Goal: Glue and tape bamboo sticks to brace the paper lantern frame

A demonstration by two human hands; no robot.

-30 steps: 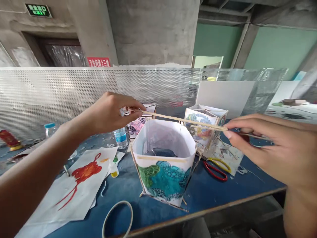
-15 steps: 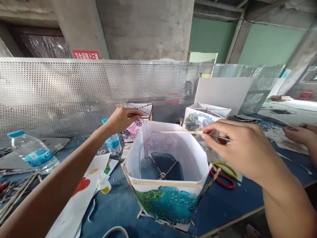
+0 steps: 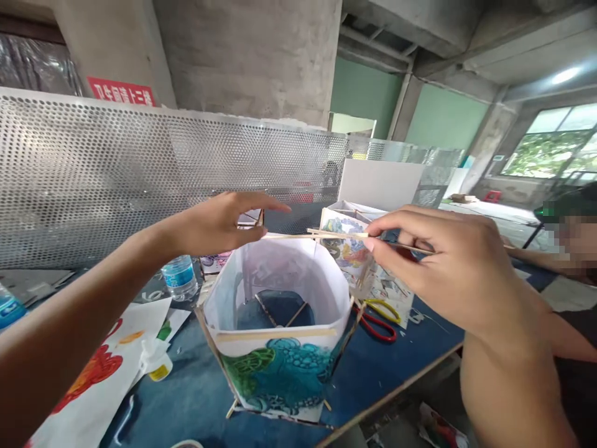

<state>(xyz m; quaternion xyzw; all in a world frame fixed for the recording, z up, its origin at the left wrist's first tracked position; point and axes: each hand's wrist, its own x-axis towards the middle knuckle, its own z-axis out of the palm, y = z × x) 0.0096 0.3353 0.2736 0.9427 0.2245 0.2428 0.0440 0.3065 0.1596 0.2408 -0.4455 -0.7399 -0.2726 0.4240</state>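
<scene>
My right hand [image 3: 438, 255] pinches a thin wooden stick [image 3: 338, 236] between thumb and fingertips. The stick lies level over the far rim of a paper lantern [image 3: 293, 376], its left end close to my left thumb. My left hand [image 3: 219, 221] hovers at the lantern's far left corner with index finger and thumb apart, holding nothing. The lantern has an open top, a turquoise and green painted front, sticks along its edges and crossed sticks at the bottom. A second short stick end shows beside the held one; whether it is separate I cannot tell.
Behind stand a painted lantern [image 3: 345, 242] and a partly hidden pink one. Red-and-yellow-handled scissors [image 3: 380, 323] lie right. Left are a water bottle [image 3: 180, 278], a glue bottle [image 3: 156, 361] and painted paper [image 3: 93, 379]. A perforated metal screen [image 3: 116, 180] backs the table. Another person's arm [image 3: 545, 261] is at right.
The view has swung right and tilted, so the lantern appears further left. My left hand has opened its fingers near the stick's end. My right hand still holds the stick.
</scene>
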